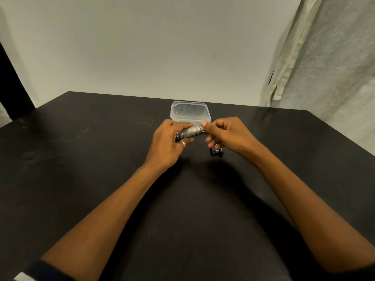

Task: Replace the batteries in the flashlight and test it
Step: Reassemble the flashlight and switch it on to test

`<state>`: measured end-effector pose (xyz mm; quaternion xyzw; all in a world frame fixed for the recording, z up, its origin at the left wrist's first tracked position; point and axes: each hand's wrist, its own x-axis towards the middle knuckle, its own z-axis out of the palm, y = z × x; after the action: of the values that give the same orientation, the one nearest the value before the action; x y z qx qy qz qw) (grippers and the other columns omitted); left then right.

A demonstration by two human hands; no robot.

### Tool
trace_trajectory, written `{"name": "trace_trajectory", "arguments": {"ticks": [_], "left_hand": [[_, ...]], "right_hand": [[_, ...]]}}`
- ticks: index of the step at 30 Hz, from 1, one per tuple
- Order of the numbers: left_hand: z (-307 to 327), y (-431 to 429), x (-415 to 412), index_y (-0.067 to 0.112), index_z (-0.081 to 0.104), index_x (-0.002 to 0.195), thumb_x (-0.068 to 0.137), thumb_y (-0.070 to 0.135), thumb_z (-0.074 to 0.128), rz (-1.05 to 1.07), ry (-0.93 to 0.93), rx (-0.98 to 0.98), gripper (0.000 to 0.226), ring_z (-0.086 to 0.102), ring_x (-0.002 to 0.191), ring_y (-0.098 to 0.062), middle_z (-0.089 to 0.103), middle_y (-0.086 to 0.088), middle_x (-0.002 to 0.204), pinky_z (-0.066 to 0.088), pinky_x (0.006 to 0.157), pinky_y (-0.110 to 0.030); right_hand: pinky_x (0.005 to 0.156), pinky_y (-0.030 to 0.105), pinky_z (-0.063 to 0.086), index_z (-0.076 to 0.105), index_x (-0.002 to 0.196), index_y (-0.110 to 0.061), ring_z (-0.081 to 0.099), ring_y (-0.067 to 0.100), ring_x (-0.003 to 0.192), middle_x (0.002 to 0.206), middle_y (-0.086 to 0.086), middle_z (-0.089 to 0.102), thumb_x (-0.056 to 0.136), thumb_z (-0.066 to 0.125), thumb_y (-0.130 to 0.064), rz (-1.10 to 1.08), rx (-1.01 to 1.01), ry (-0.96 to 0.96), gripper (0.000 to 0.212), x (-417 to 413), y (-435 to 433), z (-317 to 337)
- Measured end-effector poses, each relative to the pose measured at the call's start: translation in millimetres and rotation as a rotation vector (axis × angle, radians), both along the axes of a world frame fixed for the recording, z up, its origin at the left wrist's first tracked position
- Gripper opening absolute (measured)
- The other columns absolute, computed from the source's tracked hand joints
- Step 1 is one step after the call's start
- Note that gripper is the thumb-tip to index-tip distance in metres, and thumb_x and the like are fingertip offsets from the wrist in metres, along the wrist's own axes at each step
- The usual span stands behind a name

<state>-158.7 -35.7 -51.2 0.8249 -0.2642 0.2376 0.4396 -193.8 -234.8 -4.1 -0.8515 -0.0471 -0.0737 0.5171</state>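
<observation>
Two bare forearms reach forward from the bottom corners of the view over a matte black table [85,179], with a dark sleeve cuff [40,269] showing at the lower left. They meet near the middle of the tabletop, where both hands hold a small silver metal flashlight [191,132] lying roughly level and raised just above the surface. On the left, the left hand [169,141] is wrapped around the flashlight's wider head end, fingers curled over the top and thumb underneath, and a silver ring [183,143] sits on one finger. Opposite it, the right hand [227,134] pinches the narrower tail end between thumb and curled fingers, the thumb resting on top of the barrel. Just below the right hand's fingers, a small cluster of dark batteries [217,152] lies on the table, partly hidden by those fingers. Directly behind the flashlight stands a clear plastic container [189,110] with rounded corners, open at the top; what it holds cannot be made out. Beyond the table is a plain pale wall [142,47], and a light, textured curtain [324,57] hangs at the right.
</observation>
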Motion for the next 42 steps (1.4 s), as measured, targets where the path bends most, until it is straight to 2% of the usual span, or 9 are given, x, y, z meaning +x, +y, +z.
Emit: {"name": "trace_trajectory", "arguments": {"ticks": [5, 9, 13, 17, 24, 30, 33, 37, 42], "left_hand": [[-1, 0, 0, 0.023, 0.071, 0.124, 0.084, 0.016, 0.082, -0.009, -0.002, -0.001, 0.042, 0.055, 0.094, -0.006, 0.062, -0.001, 0.106, 0.036, 0.082, 0.001], [-1, 0, 0, 0.023, 0.071, 0.125, 0.083, 0.017, 0.082, -0.005, -0.001, 0.012, 0.043, 0.055, 0.095, -0.007, 0.061, -0.001, 0.107, 0.037, 0.082, 0.000], [0, 0, 0, 0.023, 0.070, 0.126, 0.083, 0.017, 0.082, -0.010, 0.003, 0.020, 0.045, 0.055, 0.096, -0.006, 0.061, 0.000, 0.108, 0.036, 0.082, 0.001], [0, -1, -1, 0.022, 0.071, 0.126, 0.083, 0.017, 0.082, -0.021, 0.003, 0.028, 0.044, 0.055, 0.097, -0.007, 0.061, 0.002, 0.107, 0.036, 0.083, 0.001], [1, 0, -1, 0.025, 0.072, 0.122, 0.083, 0.017, 0.083, -0.011, 0.011, 0.002, 0.042, 0.055, 0.094, -0.005, 0.061, 0.002, 0.104, 0.036, 0.082, 0.001], [1, 0, -2, 0.020, 0.072, 0.125, 0.083, 0.017, 0.083, -0.023, 0.018, -0.002, 0.043, 0.057, 0.096, -0.008, 0.063, -0.002, 0.107, 0.037, 0.083, 0.001], [2, 0, -2, 0.021, 0.072, 0.125, 0.083, 0.017, 0.083, -0.018, 0.019, 0.001, 0.043, 0.057, 0.097, -0.007, 0.064, -0.002, 0.108, 0.036, 0.083, 0.001], [2, -1, -3, 0.021, 0.072, 0.125, 0.083, 0.017, 0.083, -0.017, 0.024, 0.010, 0.044, 0.056, 0.096, -0.007, 0.062, 0.000, 0.108, 0.037, 0.082, 0.000], [2, 0, -3, 0.021, 0.072, 0.125, 0.084, 0.016, 0.082, -0.016, 0.024, 0.009, 0.043, 0.054, 0.094, -0.005, 0.062, -0.001, 0.108, 0.035, 0.082, 0.002]], "right_hand": [[0.059, 0.024, 0.059, 0.075, 0.086, -0.019, 0.077, 0.014, 0.068, 0.079, 0.004, 0.078, 0.093, 0.064, -0.057, -0.075, -0.090, -0.044, 0.040, 2, 2, -4], [0.063, 0.029, 0.063, 0.072, 0.103, -0.018, 0.078, 0.016, 0.080, 0.093, 0.002, 0.078, 0.093, 0.072, -0.040, -0.073, 0.008, -0.130, 0.024, 2, 3, -5], [0.062, 0.025, 0.061, 0.073, 0.095, -0.015, 0.078, 0.018, 0.075, 0.086, 0.004, 0.078, 0.094, 0.073, -0.030, -0.051, 0.059, -0.160, 0.015, 3, 7, -4], [0.060, 0.028, 0.060, 0.073, 0.088, -0.013, 0.077, 0.019, 0.068, 0.078, 0.004, 0.076, 0.097, 0.066, -0.041, -0.085, 0.013, -0.129, 0.031, 1, 7, -3], [0.063, 0.024, 0.061, 0.072, 0.112, -0.005, 0.077, 0.017, 0.074, 0.093, 0.012, 0.079, 0.093, 0.075, -0.019, 0.099, 0.055, -0.013, 0.024, -3, -10, 6], [0.055, 0.023, 0.056, 0.075, 0.087, -0.013, 0.075, 0.019, 0.062, 0.075, 0.005, 0.078, 0.097, 0.061, -0.053, -0.029, -0.147, -0.036, 0.044, 0, -1, 0], [0.061, 0.029, 0.062, 0.076, 0.089, -0.016, 0.077, 0.021, 0.067, 0.078, 0.004, 0.079, 0.096, 0.058, -0.058, -0.028, -0.154, -0.038, 0.047, 0, -2, -1], [0.072, 0.034, 0.065, 0.068, 0.122, -0.015, 0.078, 0.021, 0.086, 0.102, 0.005, 0.077, 0.092, 0.076, -0.023, 0.110, -0.021, -0.032, 0.032, -1, -10, 3], [0.070, 0.027, 0.063, 0.072, 0.116, -0.010, 0.077, 0.018, 0.081, 0.096, 0.008, 0.078, 0.092, 0.075, -0.014, 0.114, -0.085, -0.089, 0.025, -1, -9, 3]]}}
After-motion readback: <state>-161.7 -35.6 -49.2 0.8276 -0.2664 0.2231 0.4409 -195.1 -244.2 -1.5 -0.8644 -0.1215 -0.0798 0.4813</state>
